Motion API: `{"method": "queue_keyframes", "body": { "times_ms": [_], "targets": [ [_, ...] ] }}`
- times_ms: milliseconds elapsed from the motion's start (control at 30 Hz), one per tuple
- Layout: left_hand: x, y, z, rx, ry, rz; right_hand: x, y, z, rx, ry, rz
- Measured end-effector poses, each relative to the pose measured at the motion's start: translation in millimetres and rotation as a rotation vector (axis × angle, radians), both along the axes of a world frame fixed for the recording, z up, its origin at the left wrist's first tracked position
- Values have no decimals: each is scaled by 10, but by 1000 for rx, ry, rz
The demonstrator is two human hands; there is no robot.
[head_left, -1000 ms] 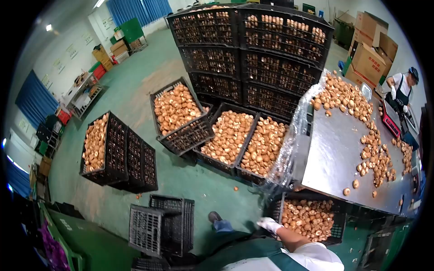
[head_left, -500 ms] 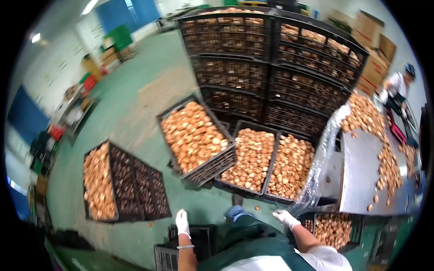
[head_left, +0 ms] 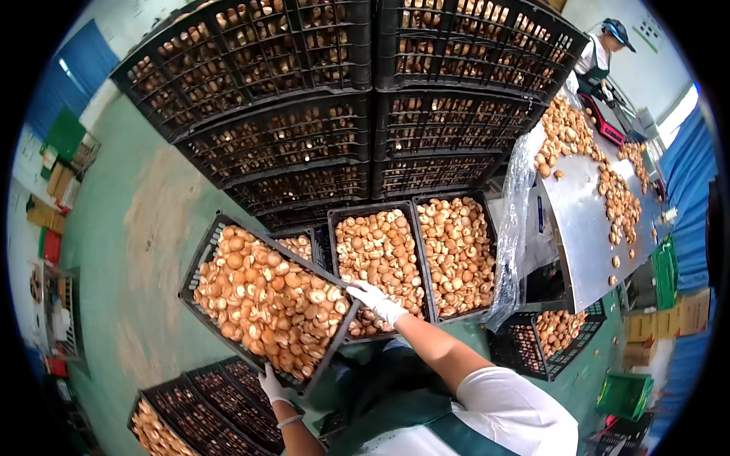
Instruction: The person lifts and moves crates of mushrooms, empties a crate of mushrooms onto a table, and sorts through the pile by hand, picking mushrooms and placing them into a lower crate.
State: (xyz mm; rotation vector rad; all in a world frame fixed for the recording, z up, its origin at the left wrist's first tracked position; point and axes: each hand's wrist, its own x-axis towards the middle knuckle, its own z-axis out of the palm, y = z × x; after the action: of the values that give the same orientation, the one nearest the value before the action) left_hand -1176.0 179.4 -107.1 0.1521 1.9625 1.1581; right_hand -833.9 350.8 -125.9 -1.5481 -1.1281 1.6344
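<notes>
A black crate point(head_left: 262, 304) full of brown mushrooms is tilted in front of me, at an angle to the others. My right hand point(head_left: 375, 301), in a white glove, is on its right corner, fingers closed round the rim. At its lower edge my left hand point(head_left: 274, 384), also gloved, holds the near side, its fingers partly hidden. Beside it on the right stand two more mushroom crates, a middle one point(head_left: 380, 262) and a right one point(head_left: 458, 254). A small part of another crate point(head_left: 296, 245) shows behind the tilted one.
Tall stacks of black crates point(head_left: 251, 99) rise ahead. On the right, a metal table point(head_left: 582, 228) carries loose mushrooms, with plastic film point(head_left: 517, 213) at its edge. A co-worker point(head_left: 601, 57) stands behind it. Crates sit lower left point(head_left: 213, 403) and lower right point(head_left: 559, 334).
Both hands have moved from beside my body onto the tilted crate. The view has shifted closer to the crates and stacks, with more of the table's right side showing.
</notes>
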Motion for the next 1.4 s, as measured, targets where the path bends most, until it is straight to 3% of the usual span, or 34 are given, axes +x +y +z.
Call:
{"method": "queue_keyframes", "body": {
  "times_ms": [33, 100, 167, 267, 300, 333, 400, 433, 467, 500, 567, 600, 633, 700, 733, 767, 833, 867, 900, 967, 1033, 1167, 1233, 1300, 1400],
  "targets": [
    [-56, 88, 147, -206, 47, -116, -63, 47, 43, -48, 31, 87],
    [27, 177, 293, -250, 163, -163, -116, 30, 205, -7, -169, 44],
    [-105, 139, 109, -301, 279, -252, -202, 13, 255, 77, -369, 79],
    [-165, 109, 10, -316, 241, -229, -278, -16, 153, 116, -361, -97],
    [-112, 148, 210, -339, 208, -231, -328, -83, 107, 124, -393, -142],
    [-258, 65, 123, -355, 203, -268, -357, -104, 99, 130, -293, -213],
    [-543, -19, -113, -313, 232, -286, -528, -240, 145, 147, -342, -264],
    [-540, 41, 72, -272, 184, -222, -603, -289, 251, 175, -380, -275],
    [-845, -36, -75, -256, 156, -253, -688, -365, 369, 92, -363, -257],
    [-1130, -111, -166, -239, 129, -279, -847, -474, 325, 170, -397, -320],
    [-1040, 212, 369, -508, 416, -338, -1133, -679, 411, 142, -415, -302],
    [-1564, 36, -101, -488, 517, -397, -1316, -806, 393, 98, -422, -346],
    [-1816, -14, -246, -432, 490, -412, -1474, -946, 212, 124, -412, -367],
    [-2171, -26, -600, -667, 709, -490, -1673, -1208, -9, 79, -363, -303],
    [-2353, -241, -499, -445, 644, -692, -1773, -1290, -4, 31, -362, -268],
    [-2452, -289, -581, -442, 642, -707, -1849, -1330, 20, -17, -358, -235],
    [-2536, -257, -686, -353, 501, -523, -1875, -1355, 16, 76, -376, -196],
    [-2444, -102, -810, -628, 491, -321, -1859, -1343, 6, 96, -392, -174],
    [-2497, -135, -797, -588, 468, -372, -1868, -1341, 19, 113, -398, -152],
    [-2523, -80, -920, -743, 546, -324, -1861, -1330, -4, 147, -398, -144],
    [-2472, -56, -810, -694, 492, -305, -1753, -1308, 82, 15, -315, -7],
    [-2420, 7, -622, -664, 599, -370, -1624, -1502, 68, 166, -319, -181],
    [-2480, 58, -488, -293, 863, -654, -1425, -1676, 57, 29, -265, -304],
    [-2122, 338, -182, -259, 1038, -738, -1205, -1960, -140, -120, -77, -464],
    [-1450, 814, 21, 114, 1378, -1005, -746, -2499, -419, -331, -87, -597]
  ]
}}
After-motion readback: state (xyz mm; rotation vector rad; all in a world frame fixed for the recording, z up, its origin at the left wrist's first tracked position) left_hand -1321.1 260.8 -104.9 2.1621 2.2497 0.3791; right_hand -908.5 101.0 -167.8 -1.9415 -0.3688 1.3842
